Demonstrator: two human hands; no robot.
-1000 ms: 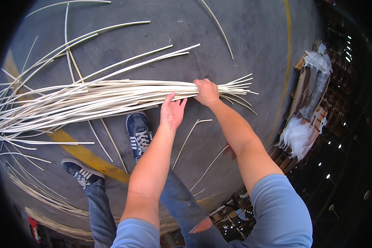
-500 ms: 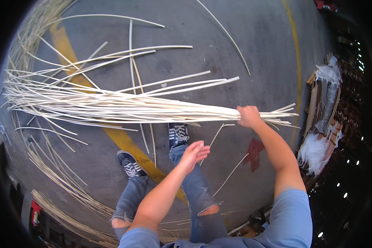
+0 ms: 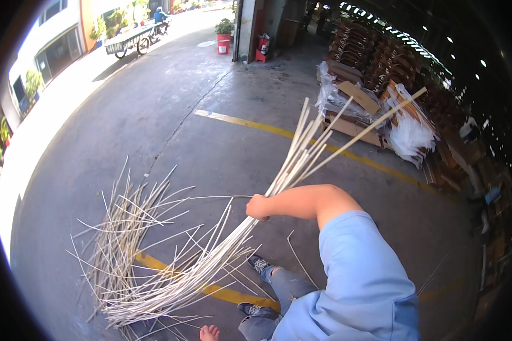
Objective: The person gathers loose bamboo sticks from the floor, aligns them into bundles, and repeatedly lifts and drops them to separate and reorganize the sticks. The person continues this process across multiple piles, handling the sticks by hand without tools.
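1. Far to the left of both hands, a loose heap of pale cane strips [image 3: 125, 250] is lying fanned out on the grey concrete floor [image 3: 153, 125], the strips crossing one another at many angles.
2. A yellow painted line [image 3: 210, 288] is running under that heap, below and to the left of the right hand.
3. At the bottom edge, the left hand [image 3: 209, 333] is showing only as fingertips; it is hanging free, well apart from the right hand and touching nothing that can be seen, and whether it is spread or curled is hard to tell from so small a part.
4. Just to the right of the left hand, two dark sneakers [image 3: 257, 264] are standing on the floor, close beside the lower ends of the strips.
5. The right hand [image 3: 259, 207] is closing in a fist around a long bundle of cane strips [image 3: 293, 162], gripping it partway along its length.
6. Below and left of that fist, the bundle is sloping down until its ends are resting among the heap; above and right of the fist, its other ends are splaying upward in the air.
7. Beyond the raised ends, to the right of the right hand, stacked flat boards and clear plastic wrapping [image 3: 407, 131] are sitting against the shed wall.
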